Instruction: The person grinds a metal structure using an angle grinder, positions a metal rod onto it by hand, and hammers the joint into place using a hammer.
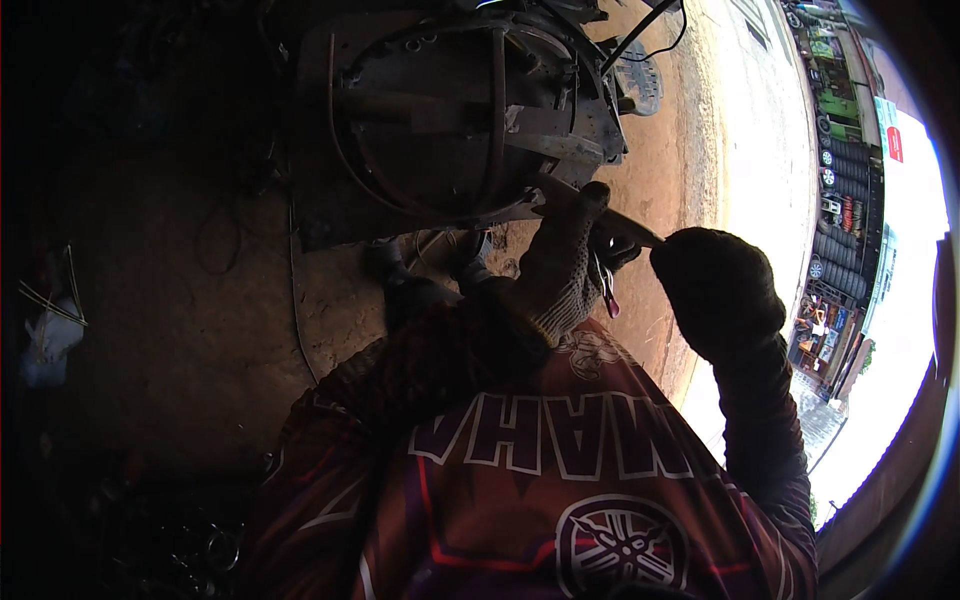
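Note:
A long, flat, pale strip (635,228), perhaps metal, stretches between my two gloved hands above the front right corner of a worktable. My left hand (560,262), in a knit work glove, is closed around the strip, with one end sticking out toward the table. At the strip's other end my right hand (718,290) is closed in a fist, mostly in dark shadow. Below my left fingers hangs a small reddish tip (611,302); what it belongs to is hidden. Just ahead of the hands, a large round metal-rod frame (498,120) rests on the table.
The dark worktable (320,225) carries metal pieces and bars. A thin cable (296,290) runs down across the dirt floor. A whitish bundle (55,340) lies at the far left. Stacked tires (845,215) stand across the bright road at right.

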The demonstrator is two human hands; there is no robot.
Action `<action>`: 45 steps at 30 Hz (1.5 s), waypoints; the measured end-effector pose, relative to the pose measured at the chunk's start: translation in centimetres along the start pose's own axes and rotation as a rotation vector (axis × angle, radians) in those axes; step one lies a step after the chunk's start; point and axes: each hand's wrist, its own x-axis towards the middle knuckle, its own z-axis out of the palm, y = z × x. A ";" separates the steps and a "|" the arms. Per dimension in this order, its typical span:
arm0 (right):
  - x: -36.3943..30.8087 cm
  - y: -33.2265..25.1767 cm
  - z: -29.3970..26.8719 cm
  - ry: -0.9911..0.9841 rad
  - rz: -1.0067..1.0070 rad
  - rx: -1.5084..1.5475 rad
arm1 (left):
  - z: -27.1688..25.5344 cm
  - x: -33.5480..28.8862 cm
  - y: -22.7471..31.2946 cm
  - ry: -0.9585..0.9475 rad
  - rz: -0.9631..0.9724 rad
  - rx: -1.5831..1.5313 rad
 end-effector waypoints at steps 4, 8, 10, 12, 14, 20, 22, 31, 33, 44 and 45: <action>0.6 2.0 1.2 -0.198 0.298 1.038 | -0.8 -0.4 -0.2 0.006 0.035 0.009; 1.3 2.2 4.6 -0.529 0.587 1.627 | -0.1 -0.9 0.7 0.039 -0.118 0.095; 1.3 1.5 4.1 -0.603 0.635 1.617 | 0.5 -1.4 0.8 0.039 -0.183 0.056; 2.3 1.5 3.9 -0.677 0.638 1.544 | 0.6 -1.3 1.0 0.061 -0.179 0.075; 3.2 1.5 3.9 -0.736 0.637 1.480 | 0.3 -1.2 1.0 0.101 -0.155 0.123; 4.0 1.4 3.1 -0.809 0.656 1.361 | 0.4 -1.4 0.9 0.194 -0.141 0.253; 4.4 1.3 2.9 -0.825 0.673 1.307 | 0.7 -1.5 1.1 0.237 -0.147 0.288; 5.1 1.7 2.3 -0.809 0.628 1.403 | -2.9 -0.2 -0.4 0.106 -0.015 0.497; 5.5 1.9 2.0 -0.842 0.616 1.280 | -2.8 0.1 -0.6 0.114 0.043 0.653; 5.7 2.2 2.5 -0.903 0.566 1.281 | -3.8 1.6 -0.3 0.098 -0.023 0.601; 5.6 2.1 2.5 -0.905 0.566 1.279 | -4.0 1.7 -0.4 0.101 0.012 0.671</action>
